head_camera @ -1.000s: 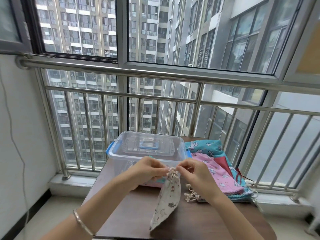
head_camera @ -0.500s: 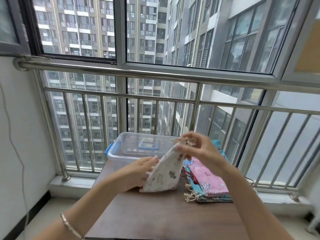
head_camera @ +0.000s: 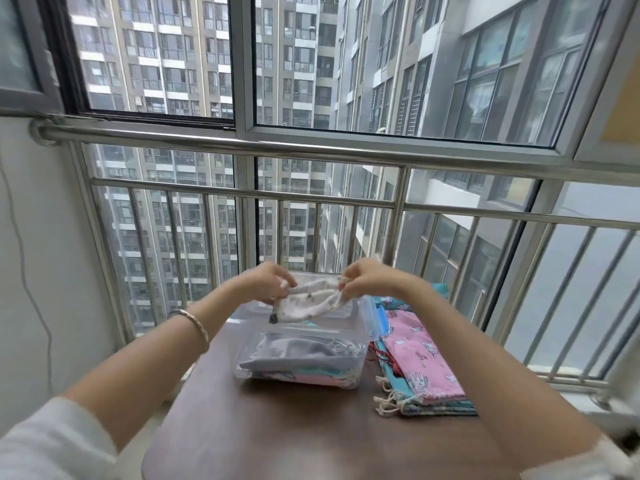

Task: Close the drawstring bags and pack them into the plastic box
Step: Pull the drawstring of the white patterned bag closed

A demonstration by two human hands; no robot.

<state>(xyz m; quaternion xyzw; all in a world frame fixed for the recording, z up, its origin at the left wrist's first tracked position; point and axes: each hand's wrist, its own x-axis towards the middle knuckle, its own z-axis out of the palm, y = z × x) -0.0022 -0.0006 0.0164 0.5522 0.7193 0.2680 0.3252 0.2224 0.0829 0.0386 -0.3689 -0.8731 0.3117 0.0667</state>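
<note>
White bag [head_camera: 311, 303] with small dark prints, stretched sideways in the air just above the far end of the plastic box [head_camera: 362, 341]. Pinched at its left end by the left hand [head_camera: 266, 284], fingers curled round the cloth; gripped at the gathered right end by the right hand [head_camera: 367, 280], fingertips bunched tight on the fabric. Inside the clear box, a gray bag [head_camera: 298, 351] lying flat on top, with teal and pink cloth layered under it down to the bottom. Blue latch [head_camera: 381, 315] on the box's right side. Box set on a brown table [head_camera: 294, 427], near its far edge. Just right of the box, a flat stack of bags, a pink bag [head_camera: 422, 362] with white prints uppermost, teal ones beneath, cream cords trailing at the near end. Both forearms reaching forward over the table, a thin bracelet [head_camera: 195, 323] on the left wrist. Beyond the table, a steel railing [head_camera: 311, 147] and windows.
</note>
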